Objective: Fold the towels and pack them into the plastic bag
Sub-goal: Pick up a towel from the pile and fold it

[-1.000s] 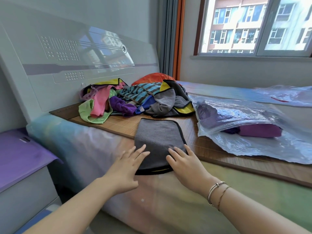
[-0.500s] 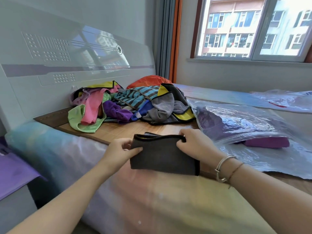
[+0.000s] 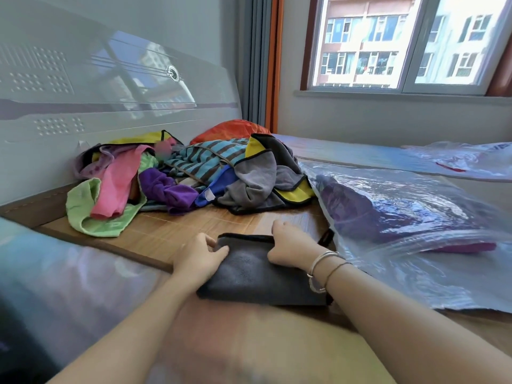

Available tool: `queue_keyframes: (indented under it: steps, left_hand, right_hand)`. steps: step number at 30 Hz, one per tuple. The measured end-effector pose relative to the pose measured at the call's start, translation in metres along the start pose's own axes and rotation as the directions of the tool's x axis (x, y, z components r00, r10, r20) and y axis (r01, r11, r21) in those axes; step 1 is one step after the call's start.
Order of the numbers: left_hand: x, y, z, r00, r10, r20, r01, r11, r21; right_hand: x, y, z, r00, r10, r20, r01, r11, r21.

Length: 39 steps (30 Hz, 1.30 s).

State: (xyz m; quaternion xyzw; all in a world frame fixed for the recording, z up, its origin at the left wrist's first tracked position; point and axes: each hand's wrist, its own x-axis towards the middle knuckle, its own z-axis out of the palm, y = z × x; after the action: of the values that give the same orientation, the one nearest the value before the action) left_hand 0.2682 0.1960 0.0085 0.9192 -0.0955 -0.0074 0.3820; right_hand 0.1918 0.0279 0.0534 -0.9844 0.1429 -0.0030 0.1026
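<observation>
Folded over since a second ago, the grey towel point(image 3: 257, 275) lies on the bed's edge, left hand point(image 3: 198, 257) and right hand point(image 3: 291, 246) fingers pinching its far corners. Beside it, the plastic bag point(image 3: 415, 217) holds purple towels point(image 3: 360, 209).

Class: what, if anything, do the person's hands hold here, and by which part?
Both the left hand and right hand grip the folded dark grey towel at its far edge, one near each end.

I can't see the right hand point(image 3: 291, 245) fingertips, tucked behind the grey towel point(image 3: 260, 275) fold. Plastic bag point(image 3: 415, 217) cut off at right edge; contents blurred through film.
</observation>
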Motion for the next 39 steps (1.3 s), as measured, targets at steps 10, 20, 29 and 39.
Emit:
queue_keyframes:
  steps: [10, 20, 29, 39]
  left_hand:
    - [-0.095, 0.048, -0.047, 0.961, 0.26, 0.09, -0.201, 0.886, -0.418]
    - [-0.177, 0.142, 0.036, 0.797, 0.602, 0.045, -0.588, 0.791, -0.167]
    - [-0.151, 0.152, 0.092, 0.745, 0.666, 0.048, -0.667, 0.745, 0.016]
    - [-0.144, 0.16, 0.105, 0.63, 0.675, -0.383, -0.75, 0.657, -0.076]
  right_hand:
    - [-0.154, 0.017, -0.053, 0.9, -0.228, -0.371, 0.234, 0.972, -0.029]
    - [-0.264, 0.147, -0.097, 0.855, 0.05, -0.516, -0.285, 0.876, -0.389]
    - [-0.216, 0.181, -0.067, 0.896, 0.233, -0.378, -0.102, 0.936, 0.336]
    - [-0.073, 0.178, -0.043, 0.83, 0.306, -0.467, -0.131, 0.92, 0.37]
